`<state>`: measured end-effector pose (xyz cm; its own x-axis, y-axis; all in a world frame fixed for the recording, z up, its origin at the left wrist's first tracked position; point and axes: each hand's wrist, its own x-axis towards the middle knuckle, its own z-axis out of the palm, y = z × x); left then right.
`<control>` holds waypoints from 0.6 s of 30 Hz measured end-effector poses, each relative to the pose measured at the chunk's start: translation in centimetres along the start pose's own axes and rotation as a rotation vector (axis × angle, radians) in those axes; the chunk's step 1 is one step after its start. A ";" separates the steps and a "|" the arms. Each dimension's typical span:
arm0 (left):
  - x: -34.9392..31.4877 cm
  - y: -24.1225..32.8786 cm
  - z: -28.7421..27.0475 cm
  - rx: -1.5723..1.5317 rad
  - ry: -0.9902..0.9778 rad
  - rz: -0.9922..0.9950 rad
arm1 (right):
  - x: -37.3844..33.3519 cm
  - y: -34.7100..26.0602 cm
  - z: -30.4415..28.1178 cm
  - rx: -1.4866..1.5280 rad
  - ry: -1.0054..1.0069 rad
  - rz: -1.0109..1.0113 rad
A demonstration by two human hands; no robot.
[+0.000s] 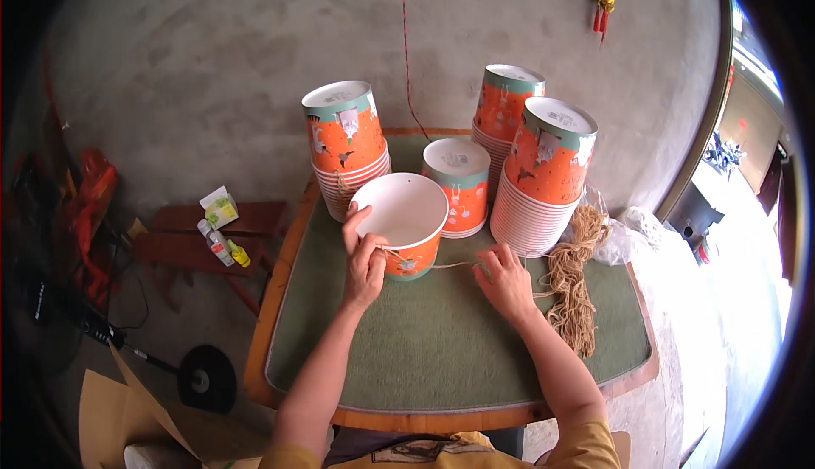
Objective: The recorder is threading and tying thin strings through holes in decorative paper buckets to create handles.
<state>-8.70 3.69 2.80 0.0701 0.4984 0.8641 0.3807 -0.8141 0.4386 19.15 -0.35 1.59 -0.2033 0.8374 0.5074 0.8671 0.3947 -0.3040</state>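
Note:
An orange paper bucket (416, 257) with a green band at its base stands upright on the green-topped table, its white inside facing up. A small dark hole shows near its far rim. My left hand (365, 267) grips the bucket's near left rim, index finger over the edge and thumb on the outer side by a thin piece of twine (452, 265). The twine runs across to my right hand (507, 280), whose fingers are pinched on it just above the tabletop. To the right of that hand lies a loose bundle of tan twine strands (575, 299).
Upside-down bucket stacks stand behind: one at left (346, 142), a shorter one in the middle (458, 185), two at right (548, 176). Clear plastic bags (620, 235) lie at the table's right edge. A brown bench (178, 235) with bottles is left; an opened cardboard box (127, 410) sits lower left.

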 end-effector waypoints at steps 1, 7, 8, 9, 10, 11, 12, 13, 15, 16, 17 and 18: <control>0.1 -0.1 -0.1 0.005 -0.004 0.010 | 0.2 -0.4 0.1 -0.048 0.126 -0.063; 0.2 -0.4 -0.2 0.007 -0.031 0.011 | 1.0 -3.9 2.3 0.131 0.050 -0.217; 0.2 -0.4 -0.2 -0.008 -0.039 -0.003 | 0.8 -3.7 3.0 0.126 0.054 -0.211; 0.2 -0.3 -0.1 -0.015 -0.042 0.002 | 0.6 -3.4 3.7 0.190 -0.051 -0.176; 0.1 -0.3 -0.1 0.001 -0.046 -0.003 | 0.6 -3.4 4.1 0.258 -0.158 -0.148; 0.0 -0.3 -0.1 0.017 -0.049 -0.007 | 0.6 -3.5 3.9 0.194 -0.145 -0.232; -0.1 -0.5 -0.2 0.036 -0.063 0.022 | 0.5 -3.5 4.3 0.191 -0.141 -0.233; -0.2 -0.6 -0.1 0.037 -0.059 0.029 | 0.6 -3.6 4.7 0.155 -0.173 -0.267; -0.5 -0.8 0.4 0.058 0.004 0.036 | 0.7 -3.6 4.9 0.122 -0.160 -0.329; -0.6 -1.0 0.4 0.074 -0.016 0.052 | 0.8 -3.5 4.9 0.119 -0.153 -0.329; -0.7 -1.1 0.7 0.071 -0.017 0.060 | 0.8 -3.1 4.8 0.247 -0.147 -0.332; -0.9 -1.2 1.2 0.070 0.005 0.058 | 1.0 -2.9 4.8 0.376 -0.139 -0.335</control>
<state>-8.14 4.58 1.20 0.0896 0.4494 0.8888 0.4396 -0.8186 0.3696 14.27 1.12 -0.91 -0.5221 0.6744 0.5221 0.5263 0.7364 -0.4251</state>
